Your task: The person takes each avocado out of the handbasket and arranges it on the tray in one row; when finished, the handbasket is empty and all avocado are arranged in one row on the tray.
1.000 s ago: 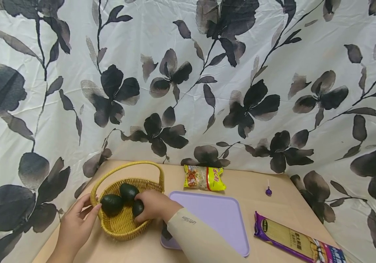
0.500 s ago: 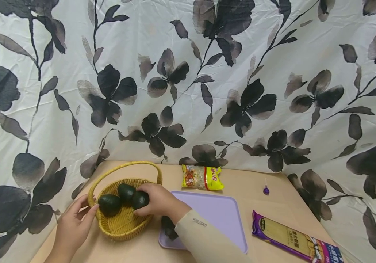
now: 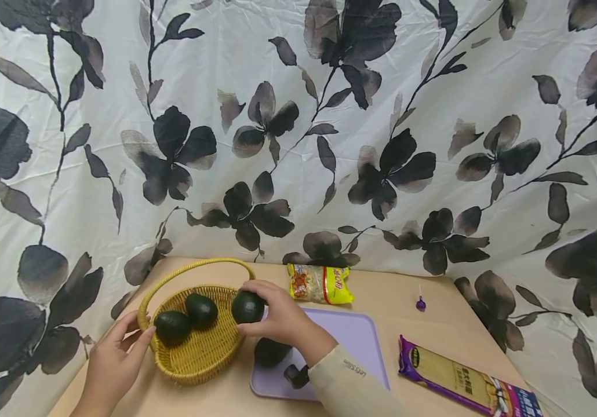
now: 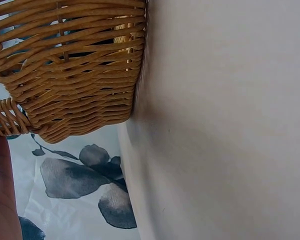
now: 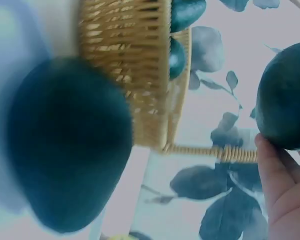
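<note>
My right hand (image 3: 285, 319) grips a dark green avocado (image 3: 248, 307) at the right rim of the yellow wicker basket (image 3: 201, 354); the right wrist view shows this held avocado (image 5: 286, 97) raised, fingertips against its side. Inside the basket lie two more avocados, one at the left (image 3: 171, 328) and one behind it (image 3: 201, 311). Another avocado (image 3: 270, 352) rests on the lilac tray (image 3: 340, 330), partly below my right hand. At the basket's left side, my left hand (image 3: 113, 362) pinches the foot of the arched handle (image 3: 144, 307) between thumb and fingers.
Behind the tray lies a yellow snack packet (image 3: 320, 284). A purple lollipop (image 3: 421, 302) is at the back right, and a long purple-edged noodle packet (image 3: 465, 376) lies right of the tray. A floral cloth (image 3: 298, 145) hangs behind the table.
My right hand has lifted an avocado from inside the basket and carried it right, over the rim toward the tray. The avocado on the tray shows more now. The left hand keeps its hold.
</note>
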### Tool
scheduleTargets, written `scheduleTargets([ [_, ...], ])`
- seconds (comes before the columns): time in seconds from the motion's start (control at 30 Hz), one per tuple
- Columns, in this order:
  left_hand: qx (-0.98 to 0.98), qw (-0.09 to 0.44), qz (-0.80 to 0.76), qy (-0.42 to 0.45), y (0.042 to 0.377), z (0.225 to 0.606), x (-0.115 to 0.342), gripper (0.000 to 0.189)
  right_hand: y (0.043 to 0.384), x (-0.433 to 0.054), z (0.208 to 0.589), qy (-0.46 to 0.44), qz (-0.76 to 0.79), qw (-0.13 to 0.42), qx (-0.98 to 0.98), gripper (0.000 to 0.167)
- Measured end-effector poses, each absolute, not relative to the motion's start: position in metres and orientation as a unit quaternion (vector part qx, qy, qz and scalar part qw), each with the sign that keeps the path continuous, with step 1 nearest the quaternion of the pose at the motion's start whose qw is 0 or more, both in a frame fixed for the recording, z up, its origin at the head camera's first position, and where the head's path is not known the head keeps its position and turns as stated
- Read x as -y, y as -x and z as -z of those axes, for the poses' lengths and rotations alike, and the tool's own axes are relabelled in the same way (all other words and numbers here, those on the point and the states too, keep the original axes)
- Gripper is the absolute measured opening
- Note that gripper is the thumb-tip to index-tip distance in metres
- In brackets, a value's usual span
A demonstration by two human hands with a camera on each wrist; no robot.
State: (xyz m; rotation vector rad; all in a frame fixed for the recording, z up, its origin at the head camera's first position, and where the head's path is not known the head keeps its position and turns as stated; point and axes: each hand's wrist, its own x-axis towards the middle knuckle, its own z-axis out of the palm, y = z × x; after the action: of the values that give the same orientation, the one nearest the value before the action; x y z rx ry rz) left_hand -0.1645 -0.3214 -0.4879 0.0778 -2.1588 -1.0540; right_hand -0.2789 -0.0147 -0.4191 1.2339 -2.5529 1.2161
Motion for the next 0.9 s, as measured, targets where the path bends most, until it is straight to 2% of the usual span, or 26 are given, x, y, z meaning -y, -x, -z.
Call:
scheduleTargets([
  [0.43, 0.836, 0.365, 0.407, -0.035, 0.165, 0.487, 0.321, 0.042, 0.272, -0.042, 0.445, -0.342, -0.466, 0.009, 0.816, 0.073],
  [0.9, 0.833, 0.370, 0.409, -0.048, 0.166, 0.488, 0.320, 0.042, 0.267, -0.083, 0.487, -0.282, -0.517, -0.002, 0.808, 0.069],
])
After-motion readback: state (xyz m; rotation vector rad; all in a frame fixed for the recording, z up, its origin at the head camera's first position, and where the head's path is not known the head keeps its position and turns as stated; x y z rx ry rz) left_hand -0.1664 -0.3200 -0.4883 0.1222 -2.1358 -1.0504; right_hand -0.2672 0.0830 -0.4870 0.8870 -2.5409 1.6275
